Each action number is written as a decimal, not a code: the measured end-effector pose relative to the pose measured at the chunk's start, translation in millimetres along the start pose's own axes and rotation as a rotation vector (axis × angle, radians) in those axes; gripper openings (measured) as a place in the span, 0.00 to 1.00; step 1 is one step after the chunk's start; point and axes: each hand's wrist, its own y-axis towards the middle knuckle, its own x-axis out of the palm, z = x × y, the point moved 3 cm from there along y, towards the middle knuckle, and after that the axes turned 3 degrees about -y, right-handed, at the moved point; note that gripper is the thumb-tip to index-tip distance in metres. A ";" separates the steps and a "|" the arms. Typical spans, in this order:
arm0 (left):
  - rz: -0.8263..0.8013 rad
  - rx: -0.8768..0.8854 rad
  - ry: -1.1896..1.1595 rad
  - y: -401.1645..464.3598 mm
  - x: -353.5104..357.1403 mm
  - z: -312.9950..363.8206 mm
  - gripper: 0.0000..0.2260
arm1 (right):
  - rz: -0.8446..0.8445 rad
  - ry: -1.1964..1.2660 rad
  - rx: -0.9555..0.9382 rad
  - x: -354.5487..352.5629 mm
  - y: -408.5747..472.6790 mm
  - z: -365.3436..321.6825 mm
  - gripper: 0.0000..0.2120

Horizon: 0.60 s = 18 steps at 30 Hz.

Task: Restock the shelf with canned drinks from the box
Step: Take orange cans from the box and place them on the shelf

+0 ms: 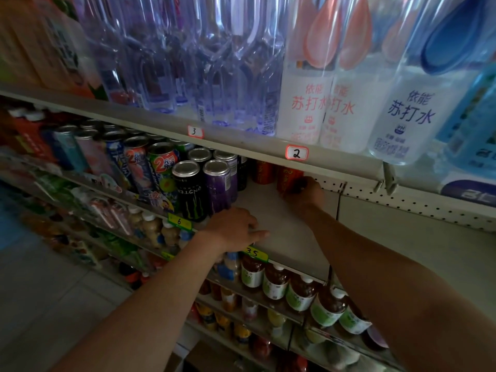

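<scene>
Right hand [306, 190] is reaching deep into the grey metal shelf [284, 226], fingers curling round a red can with gold lettering [288, 181] standing upright at the back; a second red can [264, 171] is standing just to its left, apart from the hand.

Left hand [236, 229] is resting at the shelf's front edge, fingers mostly straight and pointing right, holding nothing; its wrist is lying just beside the yellow-green price tag marked 3.5 [255, 253].

Left part of the same shelf is carrying upright cans: a black can with green claw logo [190, 191] and a purple can [218, 186] side by side at the front; further left, a row of multicoloured slim cans [139, 167].

Shelf above is holding clear plastic water bottles [166, 63] and white-labelled soda-water bottles [308, 103]; shelf below is holding brown tea bottles with green labels [276, 284].

Box is out of view.
</scene>
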 end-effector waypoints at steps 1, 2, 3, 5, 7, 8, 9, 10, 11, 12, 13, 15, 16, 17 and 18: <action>0.001 0.002 -0.003 0.4 0.6 -0.6 0.25 | 0.003 0.008 0.010 0.7 0.2 -0.5 0.28; 0.004 0.006 0.003 0.9 0.9 -0.7 0.23 | 0.012 0.023 0.023 2.2 1.9 -0.2 0.28; 0.003 0.008 0.011 0.8 1.3 -0.3 0.22 | 0.013 0.034 0.030 3.2 3.3 -0.1 0.28; 0.004 0.012 0.030 0.0 1.8 -0.3 0.21 | -0.003 0.039 0.040 3.6 5.8 -2.7 0.27; 0.002 0.015 0.045 -1.7 3.6 -0.9 0.21 | -0.063 0.017 0.001 8.3 13.8 -3.5 0.24; 0.008 0.019 0.049 -1.8 4.6 -1.5 0.21 | -0.070 -0.066 -0.074 8.0 13.2 -9.4 0.21; 0.011 0.015 0.047 -1.9 5.6 -2.2 0.21 | -0.061 -0.083 -0.115 5.9 12.1 -13.1 0.20; 0.013 0.012 0.044 -2.5 5.8 -2.1 0.20 | -0.067 -0.078 -0.086 7.5 14.5 -10.1 0.20; 0.009 0.011 0.035 -2.5 6.4 -3.0 0.20 | -0.067 -0.003 -0.012 7.1 13.9 -8.1 0.21; 0.013 0.021 0.019 -2.5 6.3 -4.1 0.19 | -0.064 0.071 0.044 1.8 6.1 -11.8 0.23; 0.033 0.041 -0.019 -4.3 6.6 -5.0 0.17 | -0.064 0.040 0.056 -1.3 2.3 -11.0 0.25; 0.182 0.114 -0.143 -11.3 -1.6 -6.2 0.12 | -0.052 -0.063 0.023 -9.9 -8.6 -14.5 0.29; 0.317 0.158 -0.218 -17.9 -8.4 -7.1 0.10 | 0.011 -0.062 -0.013 -19.4 -20.8 -19.4 0.31; 0.460 0.206 -0.289 -31.4 -12.1 -8.5 0.09 | 0.106 -0.022 -0.085 -25.9 -38.5 -21.8 0.30; 0.593 0.249 -0.351 -44.6 -16.7 -10.3 0.07 | 0.209 0.068 -0.195 -34.5 -62.8 -26.1 0.27</action>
